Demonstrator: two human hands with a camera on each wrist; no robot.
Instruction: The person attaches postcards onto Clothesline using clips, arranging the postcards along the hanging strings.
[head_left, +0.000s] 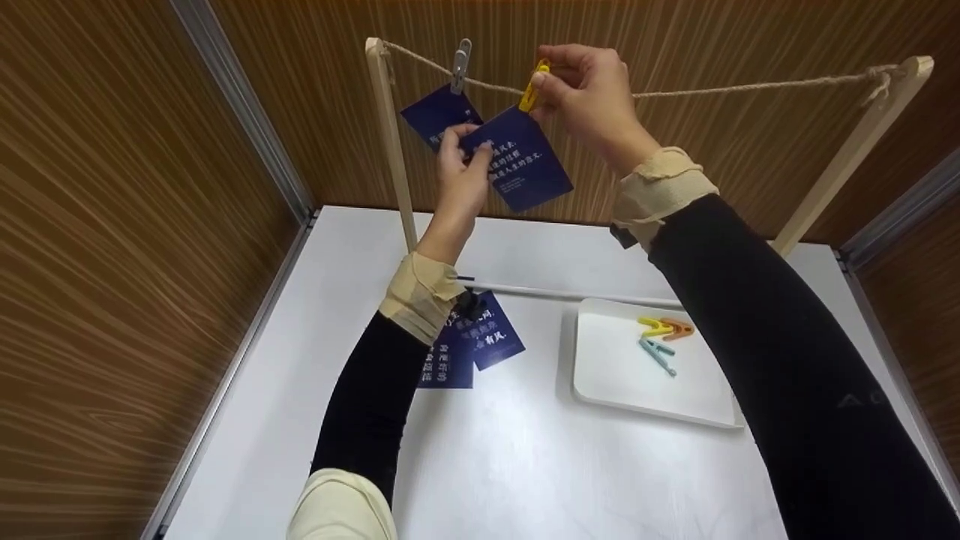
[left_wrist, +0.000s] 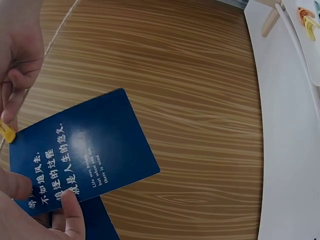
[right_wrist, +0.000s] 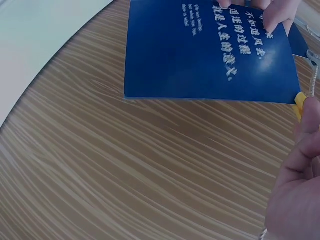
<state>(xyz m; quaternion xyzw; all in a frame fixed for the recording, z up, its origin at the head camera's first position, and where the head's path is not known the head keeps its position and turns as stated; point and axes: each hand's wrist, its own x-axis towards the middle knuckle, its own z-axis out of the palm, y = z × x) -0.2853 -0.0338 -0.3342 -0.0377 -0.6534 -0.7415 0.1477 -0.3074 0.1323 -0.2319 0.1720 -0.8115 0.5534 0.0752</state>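
Observation:
A dark blue card (head_left: 525,165) with white writing hangs tilted at the rope (head_left: 720,91). My left hand (head_left: 463,172) pinches its left edge between thumb and fingers. With thumb and fingers my right hand (head_left: 596,94) grips a yellow clothespin (head_left: 534,86), whose tip meets the card's top corner in the left wrist view and at the rope in the head view. Behind my left hand, a second blue card (head_left: 439,112) hangs from a grey clothespin (head_left: 461,66). The right wrist view shows the yellow clothespin (right_wrist: 299,104) at the card's corner, partly hidden by my thumb.
Wooden posts (head_left: 394,142) hold the rope at both ends. On the white table (head_left: 525,465), more blue cards (head_left: 495,337) lie partly under my left forearm. A white tray (head_left: 637,390) holds a yellow clothespin (head_left: 654,326), an orange one (head_left: 679,328) and a light blue one (head_left: 658,355).

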